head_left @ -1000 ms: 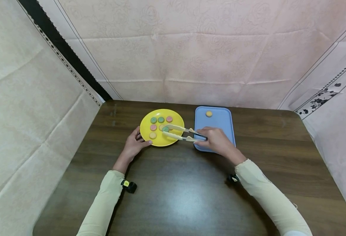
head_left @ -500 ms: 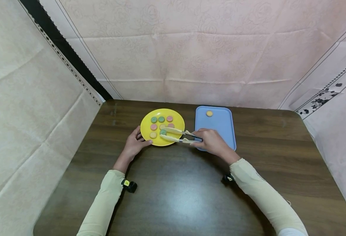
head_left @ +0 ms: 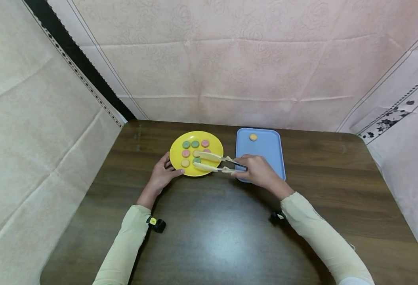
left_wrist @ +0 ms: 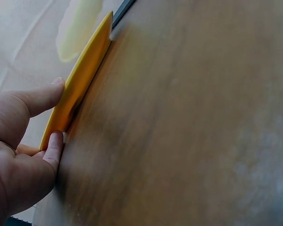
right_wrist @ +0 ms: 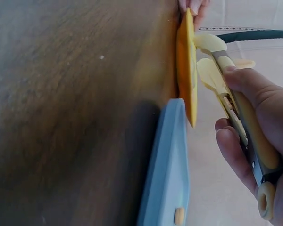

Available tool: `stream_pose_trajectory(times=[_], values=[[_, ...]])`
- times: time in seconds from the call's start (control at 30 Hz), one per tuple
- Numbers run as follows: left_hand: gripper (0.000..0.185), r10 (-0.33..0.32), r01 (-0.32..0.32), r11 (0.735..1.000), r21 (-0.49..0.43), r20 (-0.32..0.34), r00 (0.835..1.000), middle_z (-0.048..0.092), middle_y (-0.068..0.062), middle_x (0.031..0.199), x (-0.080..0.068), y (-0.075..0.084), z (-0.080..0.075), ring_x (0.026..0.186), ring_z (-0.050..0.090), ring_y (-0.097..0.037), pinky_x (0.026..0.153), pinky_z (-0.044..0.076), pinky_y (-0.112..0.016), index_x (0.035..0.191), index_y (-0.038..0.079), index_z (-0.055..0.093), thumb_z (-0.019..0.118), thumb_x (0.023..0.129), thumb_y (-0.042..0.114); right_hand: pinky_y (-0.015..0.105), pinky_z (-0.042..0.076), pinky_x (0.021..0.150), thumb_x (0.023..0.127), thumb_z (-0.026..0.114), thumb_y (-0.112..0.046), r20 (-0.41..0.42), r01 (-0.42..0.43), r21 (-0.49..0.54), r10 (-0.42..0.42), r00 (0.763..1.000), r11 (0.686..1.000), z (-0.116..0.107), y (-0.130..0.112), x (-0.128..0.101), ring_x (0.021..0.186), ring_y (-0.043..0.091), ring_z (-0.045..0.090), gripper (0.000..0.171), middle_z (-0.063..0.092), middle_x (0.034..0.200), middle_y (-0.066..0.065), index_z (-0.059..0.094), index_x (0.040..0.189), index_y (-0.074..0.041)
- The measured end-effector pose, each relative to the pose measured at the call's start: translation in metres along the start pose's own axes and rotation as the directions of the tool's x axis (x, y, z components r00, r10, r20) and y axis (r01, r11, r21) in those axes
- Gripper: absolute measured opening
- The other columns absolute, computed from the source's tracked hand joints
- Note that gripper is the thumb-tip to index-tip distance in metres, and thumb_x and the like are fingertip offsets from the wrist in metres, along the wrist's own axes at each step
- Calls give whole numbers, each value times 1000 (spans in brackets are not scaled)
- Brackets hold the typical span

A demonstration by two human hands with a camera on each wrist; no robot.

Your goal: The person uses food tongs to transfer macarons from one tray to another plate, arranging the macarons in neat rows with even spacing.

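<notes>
My left hand (head_left: pixel 161 174) grips the near-left rim of a yellow plate (head_left: pixel 194 173); in the left wrist view the thumb lies on top and other fingers reach below the rim. Green, pink and pale yellow macaron-like discs sit in rows on the plate. My right hand (head_left: pixel 260 170) holds cream-tipped tongs (right_wrist: pixel 247 122) over the plate's right side. Their two tips stand apart, on either side of a green disc (head_left: pixel 196 160) in the near row. A pink disc (head_left: pixel 207 150) is partly hidden behind the upper tong arm.
A blue tray (head_left: pixel 266 146) lies right of the plate, partly under my right hand, with one yellow disc (head_left: pixel 253 137) near its far end. Both rest toward the far edge of the brown wooden table (head_left: pixel 209 221). Patterned cloth (head_left: pixel 230 67) hangs behind.
The tongs have moved left and nearer with the green disc, which now lies in the near row. Most recently their tips have parted slightly. My left hand keeps its hold on the plate.
</notes>
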State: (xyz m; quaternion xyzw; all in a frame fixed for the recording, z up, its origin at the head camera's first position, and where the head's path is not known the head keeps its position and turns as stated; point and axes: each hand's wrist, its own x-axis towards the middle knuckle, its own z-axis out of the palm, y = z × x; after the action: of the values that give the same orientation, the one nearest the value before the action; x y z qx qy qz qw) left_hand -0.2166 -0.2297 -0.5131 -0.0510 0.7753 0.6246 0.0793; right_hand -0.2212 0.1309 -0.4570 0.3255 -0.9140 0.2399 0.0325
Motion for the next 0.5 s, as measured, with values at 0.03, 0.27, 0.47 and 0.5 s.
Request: stream_pose_trajectory(times=[0.03,0.27,0.47,0.5], values=[[101,0,0,1000,0,1,1000,33,-20,161,0,0,0,141,46,-34,107,49,-40,165,7,12,79,90,6,37,58,68,88,82,-34,-14,4,-2,-4,1000,1000,-3,1,-2,79,19,66,49,74,101,11,73,124,-2],[102,6,-6,1000,-2,4,1000,35,-20,159,0,1,-1,139,48,-34,104,52,-36,165,8,11,79,90,6,48,58,75,85,86,-34,-134,-51,-26,47,990,998,-34,14,-11,91,30,70,56,74,110,18,72,126,1],[102,-1,1,1000,1,8,1000,34,-19,161,0,-2,-1,141,47,-33,107,50,-39,165,10,11,79,90,8,51,57,79,85,85,-33,-168,-141,-56,130,977,988,-59,38,-20,97,34,68,59,72,118,21,69,130,2],[102,-4,4,1000,0,9,1000,33,-19,161,1,-2,-1,141,46,-33,108,49,-39,165,10,10,79,90,8,50,57,78,86,85,-32,-171,-151,-61,138,975,987,-62,43,-22,94,33,68,59,72,118,22,68,130,3]])
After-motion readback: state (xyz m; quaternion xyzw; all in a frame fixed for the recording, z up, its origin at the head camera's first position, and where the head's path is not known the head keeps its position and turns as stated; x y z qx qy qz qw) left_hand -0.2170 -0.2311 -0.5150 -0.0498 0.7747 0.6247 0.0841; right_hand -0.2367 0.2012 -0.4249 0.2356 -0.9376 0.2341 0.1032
